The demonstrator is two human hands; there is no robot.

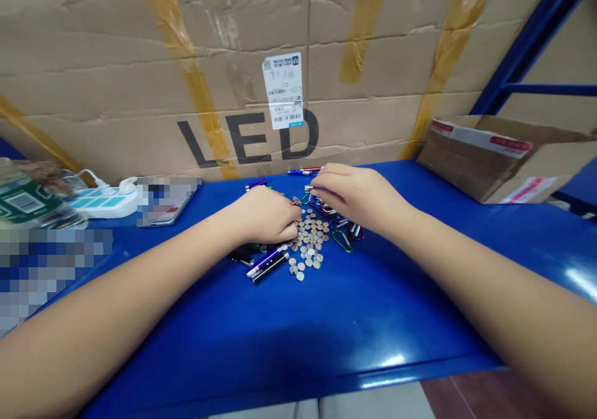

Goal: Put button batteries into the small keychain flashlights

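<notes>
My left hand (269, 215) is closed over a small metal tube (296, 202); only its silvery, reddish end shows by the fingertips. Across from it, my right hand (347, 189) pinches a small silver cap (308, 188) between thumb and fingers, a little apart from the tube. Beneath and between both hands lie many round silver button cells (310, 232). Beside my left hand are a purple pen-like torch (267, 262) and a black one (271, 268), side by side. Several carabiners, one of them a green carabiner (342, 241), lie under my right hand.
A large cardboard box (373, 114) marked LED stands behind the blue table (298, 338). An open carton (480, 158) sits at the right. On the left are a white power strip (105, 201), a phone-like flat object (170, 201) and a plastic bottle (32, 195).
</notes>
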